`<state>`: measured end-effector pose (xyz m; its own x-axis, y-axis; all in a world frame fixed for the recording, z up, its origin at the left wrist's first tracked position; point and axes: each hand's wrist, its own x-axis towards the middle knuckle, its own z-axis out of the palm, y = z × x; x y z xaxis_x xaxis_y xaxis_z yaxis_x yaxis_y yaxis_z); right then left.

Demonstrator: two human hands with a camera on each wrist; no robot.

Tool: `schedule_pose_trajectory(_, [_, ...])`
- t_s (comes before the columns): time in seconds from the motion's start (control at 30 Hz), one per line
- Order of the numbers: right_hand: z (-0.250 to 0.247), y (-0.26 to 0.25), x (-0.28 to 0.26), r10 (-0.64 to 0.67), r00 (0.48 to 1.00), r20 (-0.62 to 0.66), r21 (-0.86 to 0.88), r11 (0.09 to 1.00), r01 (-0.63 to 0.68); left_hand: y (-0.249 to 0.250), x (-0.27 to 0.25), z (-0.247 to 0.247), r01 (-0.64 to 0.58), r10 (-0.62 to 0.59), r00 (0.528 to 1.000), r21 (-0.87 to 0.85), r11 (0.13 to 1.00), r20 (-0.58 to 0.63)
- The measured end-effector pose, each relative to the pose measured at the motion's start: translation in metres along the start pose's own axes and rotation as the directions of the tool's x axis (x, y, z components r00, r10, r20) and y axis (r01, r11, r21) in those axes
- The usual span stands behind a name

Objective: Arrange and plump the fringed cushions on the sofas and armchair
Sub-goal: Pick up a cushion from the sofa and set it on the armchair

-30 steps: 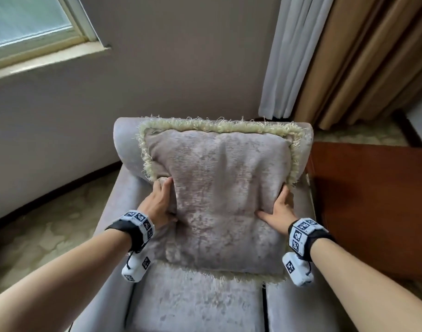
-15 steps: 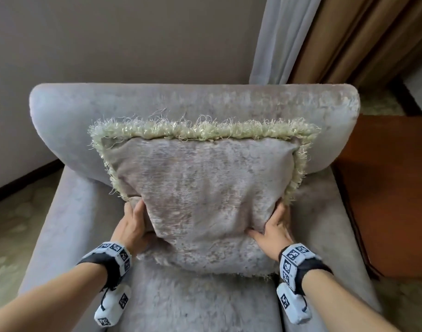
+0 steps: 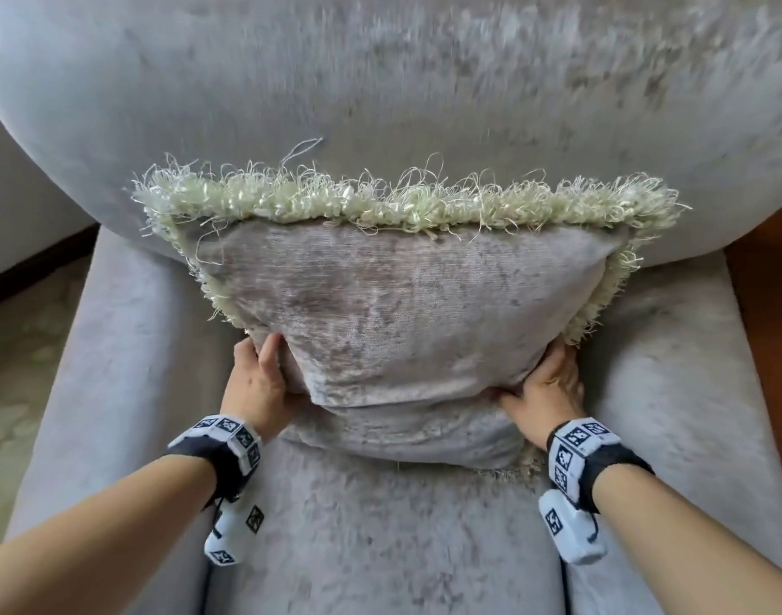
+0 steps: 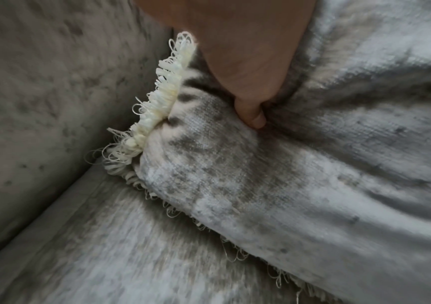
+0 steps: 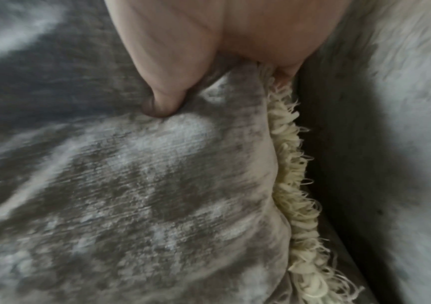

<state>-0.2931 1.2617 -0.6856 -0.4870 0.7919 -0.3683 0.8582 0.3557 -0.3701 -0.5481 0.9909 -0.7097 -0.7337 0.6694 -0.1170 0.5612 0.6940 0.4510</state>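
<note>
**Soft cushion, gripped low at both sides**

The fringed cushion (image 3: pixel 407 330) stood mid-frame against the armchair (image 3: pixel 380 82) back. Left hand (image 3: pixel 258 386) and right hand (image 3: pixel 546 388) pinched its lower edges, thumbs denting plush; it looked light and yielding.

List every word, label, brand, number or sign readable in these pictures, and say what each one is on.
None: no readable word, number or brand in any view.
Black-and-white square marker patterns on the white left wrist band: coded patterns, not text.
The same on the white right wrist band: no text.
Grey velvet cushion with pale green fringe: no label showing.
Grey velvet armchair: no tag showing.
</note>
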Motion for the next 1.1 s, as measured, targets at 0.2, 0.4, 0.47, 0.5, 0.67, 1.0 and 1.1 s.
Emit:
schedule_pose_trajectory(0.2, [-0.045,0.002,-0.022,-0.135,0.982,-0.134,-0.151,0.982,0.115,-0.013,-0.031,-0.029,-0.034,0.037,0.998,0.064,0.997,-0.045])
schedule_pose_trajectory(0.4, [-0.076,-0.022,-0.018,-0.089,0.993,-0.082,0.294,0.95,0.109,0.013,-0.021,-0.056,-0.096,0.09,0.995,-0.134,0.986,-0.051])
schedule_pose_trajectory(0.47, [-0.078,-0.028,-0.004,0.009,0.999,-0.033,0.432,0.902,0.006,0.026,0.0,-0.066,-0.105,0.09,0.993,-0.223,0.969,-0.074])
schedule_pose_trajectory(0.5, [-0.079,-0.029,0.003,0.034,0.999,-0.009,0.459,0.888,-0.026,0.032,0.01,-0.07,-0.11,0.096,0.993,-0.23,0.967,-0.07])
schedule_pose_trajectory(0.67, [-0.069,-0.028,0.022,0.044,0.999,0.021,0.444,0.895,-0.049,0.029,0.035,-0.078,-0.056,0.061,0.998,-0.162,0.985,0.03])
schedule_pose_trajectory(1.0, [-0.065,-0.037,0.003,0.068,0.994,-0.081,0.457,0.889,-0.023,0.051,0.031,-0.084,-0.209,0.218,0.976,-0.212,0.955,0.019])
schedule_pose_trajectory(1.1, [-0.089,-0.044,-0.011,0.053,0.992,-0.111,0.478,0.878,0.006,0.057,0.017,-0.099,-0.234,0.232,0.972,-0.215,0.948,-0.038])
